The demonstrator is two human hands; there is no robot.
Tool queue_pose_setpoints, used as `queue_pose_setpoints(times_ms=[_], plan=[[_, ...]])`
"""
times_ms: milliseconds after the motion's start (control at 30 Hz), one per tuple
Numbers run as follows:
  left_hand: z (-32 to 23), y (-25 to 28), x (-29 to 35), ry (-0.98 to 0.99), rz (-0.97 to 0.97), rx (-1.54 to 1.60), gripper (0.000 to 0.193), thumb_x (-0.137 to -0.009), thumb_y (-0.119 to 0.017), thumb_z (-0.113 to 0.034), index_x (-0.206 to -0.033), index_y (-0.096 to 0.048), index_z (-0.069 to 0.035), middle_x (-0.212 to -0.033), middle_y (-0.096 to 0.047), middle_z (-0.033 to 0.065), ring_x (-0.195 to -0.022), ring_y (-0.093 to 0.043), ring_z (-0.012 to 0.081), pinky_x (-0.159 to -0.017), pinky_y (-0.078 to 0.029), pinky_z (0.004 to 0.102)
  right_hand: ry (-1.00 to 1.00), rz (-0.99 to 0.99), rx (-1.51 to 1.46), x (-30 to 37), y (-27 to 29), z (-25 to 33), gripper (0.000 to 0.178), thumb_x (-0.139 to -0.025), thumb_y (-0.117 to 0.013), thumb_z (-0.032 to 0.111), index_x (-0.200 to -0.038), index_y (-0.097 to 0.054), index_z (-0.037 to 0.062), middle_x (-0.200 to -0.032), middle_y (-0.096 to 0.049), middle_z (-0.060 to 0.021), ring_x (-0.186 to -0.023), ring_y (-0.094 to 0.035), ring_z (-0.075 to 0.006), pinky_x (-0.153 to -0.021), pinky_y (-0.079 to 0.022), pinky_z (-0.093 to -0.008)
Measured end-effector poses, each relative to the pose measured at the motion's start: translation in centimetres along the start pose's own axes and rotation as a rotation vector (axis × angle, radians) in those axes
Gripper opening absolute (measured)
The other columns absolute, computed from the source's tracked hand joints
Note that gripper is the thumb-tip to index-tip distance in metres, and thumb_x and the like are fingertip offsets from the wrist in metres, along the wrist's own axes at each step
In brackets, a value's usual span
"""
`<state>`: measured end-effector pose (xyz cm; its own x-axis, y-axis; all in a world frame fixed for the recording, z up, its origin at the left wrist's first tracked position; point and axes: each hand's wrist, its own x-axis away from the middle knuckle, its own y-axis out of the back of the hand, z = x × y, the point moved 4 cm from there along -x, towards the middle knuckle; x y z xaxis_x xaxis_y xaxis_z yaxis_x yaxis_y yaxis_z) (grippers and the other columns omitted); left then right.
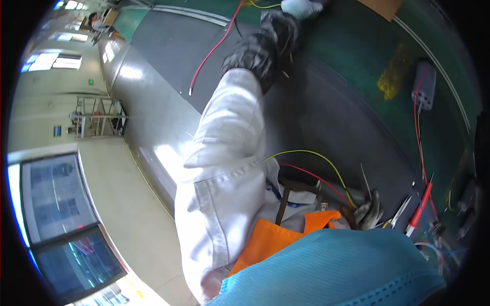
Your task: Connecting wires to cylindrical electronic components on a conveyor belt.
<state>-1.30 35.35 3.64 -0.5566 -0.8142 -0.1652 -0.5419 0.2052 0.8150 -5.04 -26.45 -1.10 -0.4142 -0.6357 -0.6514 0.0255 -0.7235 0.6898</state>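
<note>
My left arm, in a white sleeve with a black cuff cover [250,56], stretches far across the dark work surface. My left hand [301,7], in a pale glove, is cut off by the upper edge, so its fingers are hidden. A thin yellow wire [265,6] runs up beside it. Close to my body, my right hand [370,211] wears a grey glove and shows only in part. Its fingers look curled where a yellow-green wire [324,158] and a red wire [319,173] run into it. Pliers [398,211] and a red-handled pointed tool [421,209] lie just beyond it.
Another red wire [219,46] trails over the grey mat [168,46]. A grey cylinder [424,86] with holes in its end lies at the right near a yellow patch [393,76]. Metal shelving [99,117] and a seated person [97,23] are off to the left.
</note>
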Motion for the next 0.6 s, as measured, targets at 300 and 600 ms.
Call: queue_pose_setpoints(times_ms=[300, 600], plan=[[-13.1, -2.3, 12.9, -1.076, -0.309, -0.001, 0.06, -0.095, -0.07, -0.035, -0.141, -0.054, -0.001, -0.13, -0.063, 0.0251, -0.118, -0.063, 0.0395, -0.1, -0.051, 0.0459, -0.445, -0.169, 0.034, -3.1, 1.0, 3.3, 0.028, -0.092, -0.066, 0.003, -0.119, -0.073, 0.0038, -0.104, -0.073, -0.0141, -0.088, -0.067, -0.0313, -0.079, -0.054, -0.0377], [-17.0, -2.8, 39.8, -0.969, 0.707, 0.163, 0.075, -0.085, -0.077, -0.047, -0.136, -0.054, 0.002, -0.118, -0.064, 0.0238, -0.111, -0.063, 0.0411, -0.096, -0.05, 0.0462, -0.763, -0.55, -0.586, -0.2, 4.0, -0.4, 0.031, -0.103, -0.056, 0.011, -0.128, -0.064, -0.005, -0.122, -0.069, -0.0131, -0.108, -0.066, -0.0182, -0.095, -0.052, -0.0327]])
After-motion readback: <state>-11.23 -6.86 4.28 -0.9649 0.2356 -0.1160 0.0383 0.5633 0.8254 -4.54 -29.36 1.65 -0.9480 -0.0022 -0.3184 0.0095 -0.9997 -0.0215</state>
